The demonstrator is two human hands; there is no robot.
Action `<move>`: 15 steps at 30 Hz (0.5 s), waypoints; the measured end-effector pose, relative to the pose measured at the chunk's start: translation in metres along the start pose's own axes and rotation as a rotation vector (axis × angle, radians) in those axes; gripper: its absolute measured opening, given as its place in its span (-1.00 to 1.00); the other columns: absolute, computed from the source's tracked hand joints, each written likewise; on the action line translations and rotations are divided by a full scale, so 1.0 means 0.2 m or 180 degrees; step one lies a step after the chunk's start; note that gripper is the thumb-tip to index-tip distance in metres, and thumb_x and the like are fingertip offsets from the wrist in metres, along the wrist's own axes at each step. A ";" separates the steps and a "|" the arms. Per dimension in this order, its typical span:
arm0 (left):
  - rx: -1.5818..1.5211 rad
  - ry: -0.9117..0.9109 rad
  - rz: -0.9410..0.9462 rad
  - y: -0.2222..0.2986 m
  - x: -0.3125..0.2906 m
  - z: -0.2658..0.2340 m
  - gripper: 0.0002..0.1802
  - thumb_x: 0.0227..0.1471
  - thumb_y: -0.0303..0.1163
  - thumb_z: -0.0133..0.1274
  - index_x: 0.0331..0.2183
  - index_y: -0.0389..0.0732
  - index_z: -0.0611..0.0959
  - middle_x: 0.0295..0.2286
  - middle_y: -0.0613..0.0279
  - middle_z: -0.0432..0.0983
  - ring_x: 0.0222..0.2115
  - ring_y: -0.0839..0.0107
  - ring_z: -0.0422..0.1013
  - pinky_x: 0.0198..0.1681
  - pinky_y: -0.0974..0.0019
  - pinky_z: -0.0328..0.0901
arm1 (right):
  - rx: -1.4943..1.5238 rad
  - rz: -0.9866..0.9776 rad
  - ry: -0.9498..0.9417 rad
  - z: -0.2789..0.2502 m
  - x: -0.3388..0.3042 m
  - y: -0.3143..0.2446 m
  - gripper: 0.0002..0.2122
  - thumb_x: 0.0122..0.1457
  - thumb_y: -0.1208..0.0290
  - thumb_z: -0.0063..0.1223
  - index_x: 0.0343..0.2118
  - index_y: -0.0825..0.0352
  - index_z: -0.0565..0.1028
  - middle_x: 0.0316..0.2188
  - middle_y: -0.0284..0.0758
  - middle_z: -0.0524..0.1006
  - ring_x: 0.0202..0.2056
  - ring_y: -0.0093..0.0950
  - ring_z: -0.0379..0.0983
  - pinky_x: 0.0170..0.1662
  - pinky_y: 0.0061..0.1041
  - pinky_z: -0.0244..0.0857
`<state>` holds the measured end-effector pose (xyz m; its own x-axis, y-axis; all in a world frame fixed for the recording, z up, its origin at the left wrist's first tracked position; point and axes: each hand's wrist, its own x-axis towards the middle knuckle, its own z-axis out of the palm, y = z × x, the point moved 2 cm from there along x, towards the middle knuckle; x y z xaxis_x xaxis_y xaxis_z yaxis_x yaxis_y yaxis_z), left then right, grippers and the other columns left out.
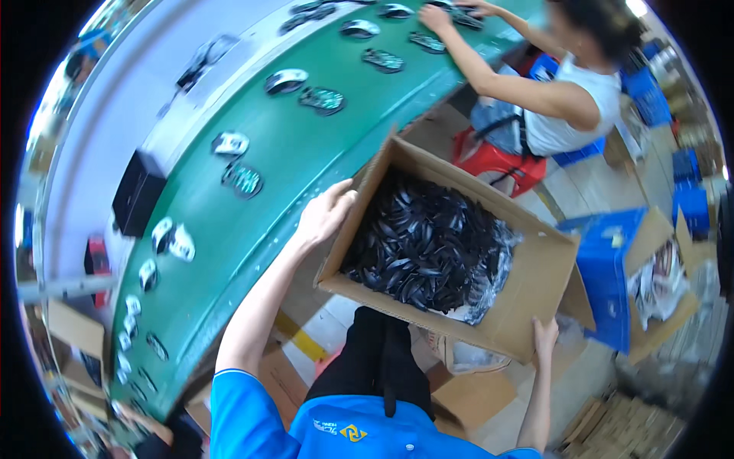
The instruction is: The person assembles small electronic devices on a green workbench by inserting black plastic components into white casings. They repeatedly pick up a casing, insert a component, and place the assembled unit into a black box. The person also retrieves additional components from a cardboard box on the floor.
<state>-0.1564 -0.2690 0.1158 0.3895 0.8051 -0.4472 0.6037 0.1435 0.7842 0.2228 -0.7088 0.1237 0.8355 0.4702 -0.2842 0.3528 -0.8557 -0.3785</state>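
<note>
In front of me is an open cardboard box (533, 284), tilted, with my hands on two opposite sides. Many small curved black plastic pieces (424, 237) fill much of it, with a crumpled clear plastic bag (495, 268) along one side of the heap. My left hand (327, 213) is closed on the box's left wall, beside the edge of a green conveyor belt (206, 306). At the near right corner, my right hand (544, 335) grips the cardboard wall; its fingers are partly hidden.
Computer mouse parts (321, 99) sit in pairs along the belt. A co-worker (566, 99) sits on a red stool (501, 172) at the far right, hands over the belt. A blue crate (608, 275) and an open carton (661, 291) stand at right. A black box (138, 193) stands beyond the belt.
</note>
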 end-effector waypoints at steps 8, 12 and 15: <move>0.0366 0.2242 -0.2094 -1.34 -1.46 0.10 -0.70 0.09 -0.17 -0.12 -0.28 -0.11 0.60 -0.50 0.11 0.55 -0.48 0.28 0.49 -0.41 0.24 0.37 | -0.0515 -0.1552 0.0811 -0.13 -0.08 -0.52 -0.60 0.15 0.51 -0.03 0.07 0.39 0.26 -0.04 -0.09 0.40 -0.03 -0.26 0.36 0.04 -0.38 0.21; 0.0736 0.0279 -0.3611 -1.88 -2.28 0.89 -0.71 -0.11 -0.34 -0.02 -0.29 -0.24 0.58 -0.40 -0.17 0.51 -0.31 -0.03 0.46 -0.24 0.03 0.36 | 0.0160 -0.1372 -0.1141 0.11 -0.17 -0.62 -0.67 0.19 0.54 -0.09 0.03 0.42 0.30 -0.15 -0.19 0.45 -0.12 -0.45 0.38 -0.04 -0.48 0.25; 0.1390 -0.0692 -0.3404 -1.86 -2.40 1.30 -0.20 -0.21 -0.26 0.14 0.08 -0.27 0.23 0.06 -0.11 0.16 0.10 0.06 0.12 0.06 -0.07 0.14 | -0.0123 -0.1857 -0.1627 0.28 -0.09 -0.63 -0.69 0.19 0.55 -0.10 0.01 0.43 0.32 -0.19 -0.18 0.47 -0.14 -0.44 0.39 -0.06 -0.50 0.27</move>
<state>-0.3863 -0.8585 -0.0735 -0.3750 0.2733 -0.8858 0.8663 0.4434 -0.2299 0.1393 -0.5980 0.1263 0.2154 0.8801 -0.4231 0.6982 -0.4417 -0.5634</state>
